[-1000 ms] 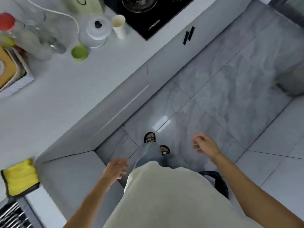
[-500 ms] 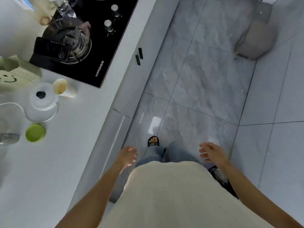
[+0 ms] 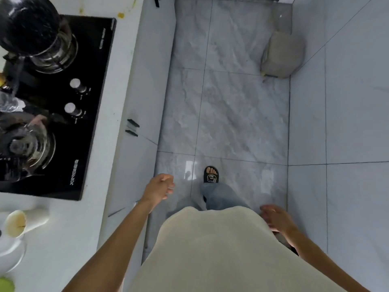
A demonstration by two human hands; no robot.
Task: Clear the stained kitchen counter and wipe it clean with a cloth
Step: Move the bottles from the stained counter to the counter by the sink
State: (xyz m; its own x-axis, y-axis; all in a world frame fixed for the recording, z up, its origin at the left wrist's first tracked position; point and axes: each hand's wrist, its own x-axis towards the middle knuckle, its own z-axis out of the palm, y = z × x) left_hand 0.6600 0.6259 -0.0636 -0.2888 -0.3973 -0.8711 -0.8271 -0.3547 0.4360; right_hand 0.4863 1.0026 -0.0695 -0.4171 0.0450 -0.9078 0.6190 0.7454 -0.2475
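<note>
Location: a home kitchen. Indicators: a white counter [image 3: 63,239] with a built-in black glass hob [image 3: 63,127] fitted with two control knobs [image 3: 76,84]; a steel pot [image 3: 35,36] on one burner; white base cabinets [image 3: 143,91] with black handles [image 3: 132,127]; a grey marbled tile floor [image 3: 231,102].

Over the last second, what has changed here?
The person walked along the counter: the yellow cloth left the view, the cooktop came fully in, and yellow stains appeared beyond it. The paper cup slid toward the bottom left. Left hand and right hand stayed empty.
</note>
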